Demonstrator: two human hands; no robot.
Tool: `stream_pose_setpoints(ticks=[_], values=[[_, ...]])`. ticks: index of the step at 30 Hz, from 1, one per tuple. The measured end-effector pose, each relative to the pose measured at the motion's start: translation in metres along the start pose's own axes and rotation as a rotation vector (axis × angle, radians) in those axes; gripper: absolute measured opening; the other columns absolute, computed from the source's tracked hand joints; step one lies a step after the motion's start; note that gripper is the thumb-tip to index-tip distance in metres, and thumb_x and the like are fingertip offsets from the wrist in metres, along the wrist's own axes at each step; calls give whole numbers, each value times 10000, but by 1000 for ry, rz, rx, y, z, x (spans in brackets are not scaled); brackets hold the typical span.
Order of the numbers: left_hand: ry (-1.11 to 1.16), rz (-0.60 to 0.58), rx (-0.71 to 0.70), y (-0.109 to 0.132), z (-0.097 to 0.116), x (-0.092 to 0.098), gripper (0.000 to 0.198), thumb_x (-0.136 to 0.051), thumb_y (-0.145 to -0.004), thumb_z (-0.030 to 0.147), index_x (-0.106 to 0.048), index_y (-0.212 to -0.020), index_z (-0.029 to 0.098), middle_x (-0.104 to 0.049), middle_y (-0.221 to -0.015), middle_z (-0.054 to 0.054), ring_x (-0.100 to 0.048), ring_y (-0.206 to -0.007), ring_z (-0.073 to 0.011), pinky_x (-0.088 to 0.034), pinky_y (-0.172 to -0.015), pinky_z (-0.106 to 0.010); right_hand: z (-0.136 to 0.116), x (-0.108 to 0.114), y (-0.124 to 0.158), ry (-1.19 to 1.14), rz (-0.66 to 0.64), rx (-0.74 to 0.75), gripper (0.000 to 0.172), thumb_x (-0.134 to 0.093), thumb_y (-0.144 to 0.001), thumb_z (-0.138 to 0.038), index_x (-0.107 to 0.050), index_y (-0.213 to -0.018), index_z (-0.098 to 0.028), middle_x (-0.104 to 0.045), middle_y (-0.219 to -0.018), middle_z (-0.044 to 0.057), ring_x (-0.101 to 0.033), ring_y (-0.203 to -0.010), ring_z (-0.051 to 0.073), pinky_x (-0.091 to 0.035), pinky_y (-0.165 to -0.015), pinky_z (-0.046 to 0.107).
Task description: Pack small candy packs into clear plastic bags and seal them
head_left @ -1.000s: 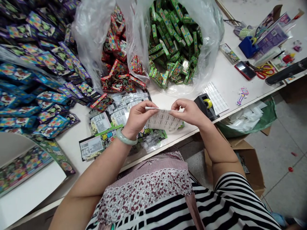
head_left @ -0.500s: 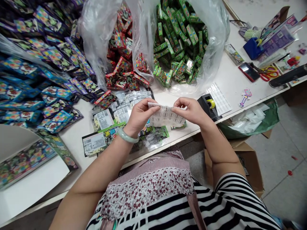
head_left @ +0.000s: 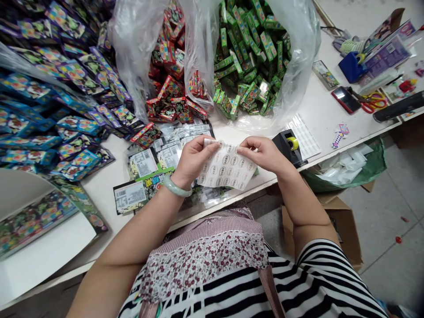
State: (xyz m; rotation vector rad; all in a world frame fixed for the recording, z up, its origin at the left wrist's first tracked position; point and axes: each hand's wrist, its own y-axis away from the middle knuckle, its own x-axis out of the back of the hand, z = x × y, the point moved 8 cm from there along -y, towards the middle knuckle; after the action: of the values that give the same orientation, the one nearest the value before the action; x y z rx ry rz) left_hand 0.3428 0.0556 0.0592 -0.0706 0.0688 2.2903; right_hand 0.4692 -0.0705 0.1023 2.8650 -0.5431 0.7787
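Observation:
A sheet of round stickers (head_left: 228, 170), pale with printed circles, is stretched between my two hands above the table's front edge. My left hand (head_left: 194, 160), with a jade bangle (head_left: 177, 187) at the wrist, pinches its upper left corner. Thumb and fingers of my right hand (head_left: 263, 153) grip the upper right corner. Beneath and left of the sheet lie flat printed plastic packets (head_left: 142, 163) with white label panels, partly hidden by my left hand and the sheet.
Clear bags of red boxes (head_left: 172, 95) and green boxes (head_left: 248, 57) stand behind. Purple and blue boxes (head_left: 77, 128) heap at left. A black tape dispenser (head_left: 289, 145), phone (head_left: 345, 99) and scissors (head_left: 372, 101) lie right. A green bag (head_left: 374, 170) of white scraps hangs below the edge.
The sticker sheet has tipped down and toward me, so more of its printed face shows and it covers more of the packets. Both hands keep their grip in nearly the same place.

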Motion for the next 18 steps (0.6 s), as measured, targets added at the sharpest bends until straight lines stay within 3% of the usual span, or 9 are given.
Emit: stream_pose_setpoints(ticks=[4, 9, 18], values=[[-62, -32, -64, 2, 9, -4, 232, -776, -694, 381, -658, -734, 187, -592, -678, 21, -505, -620, -106, -420, -590, -225, -7, -1, -2, 0, -30, 36, 245, -684, -770, -414, -654, -816, -175, -655, -806, 14, -541, -750, 136, -407, -708, 283], [-79, -77, -123, 3, 15, -10, 232, -789, -681, 379, -669, -726, 186, -626, -705, 4, -548, -667, -125, -456, -621, -237, -8, -5, -5, 41, -37, 6, 218, -645, -793, -383, -606, -736, -176, -604, -716, -9, -496, -682, 118, -369, -660, 273], [-99, -57, -26, 4, 3, -8, 304, -750, -706, 443, -617, -655, 174, -554, -621, 23, -466, -582, -104, -387, -546, -224, -3, -6, -4, 81, -52, -19, 260, -629, -790, -417, -624, -716, -168, -608, -691, -8, -495, -668, 116, -362, -659, 281]])
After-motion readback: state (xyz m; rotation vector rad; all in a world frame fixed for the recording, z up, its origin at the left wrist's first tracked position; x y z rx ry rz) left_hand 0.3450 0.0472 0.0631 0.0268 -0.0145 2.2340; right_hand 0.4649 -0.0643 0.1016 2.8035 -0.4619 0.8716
